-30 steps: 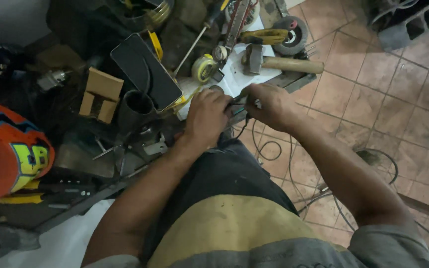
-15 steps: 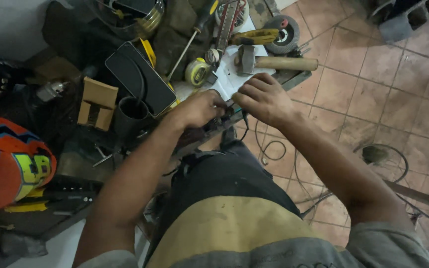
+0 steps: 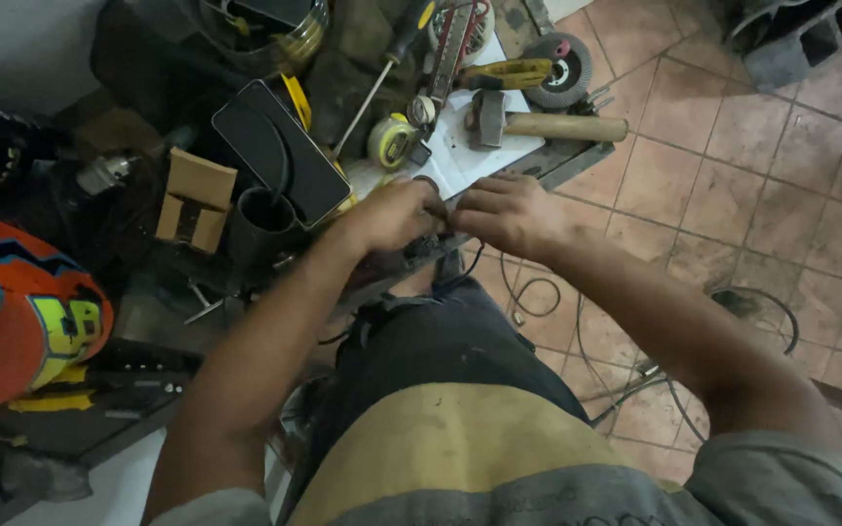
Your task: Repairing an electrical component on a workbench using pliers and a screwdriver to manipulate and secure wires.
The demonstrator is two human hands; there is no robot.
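Reddish floor tiles [image 3: 733,185] fill the right side of the view, with loose dark cables [image 3: 557,321] trailing over them, and a cluttered table [image 3: 577,156] runs along the left. Taking the hammer [image 3: 548,126] with its wooden handle as the landmark: a bright orange and yellow helmet [image 3: 21,312] sits far to its left, a black flat case [image 3: 280,151] lies well to its left, a grinding disc [image 3: 557,68] rests just above it, a white sheet of paper [image 3: 460,161] lies under and below its head, and a yellow tape measure [image 3: 392,139] sits near its left end. Just below the hammer, at the table edge, the left hand [image 3: 392,214] and the right hand [image 3: 504,209] meet, fingers curled close around a small dark part [image 3: 433,244] that is mostly hidden between them. Both grips look closed on it, though how firmly cannot be told. By the look of it, the step in hand is fine fitting or tightening of that part against the edge; the next move likely calls for steady pinch pressure and a small twist rather than force.
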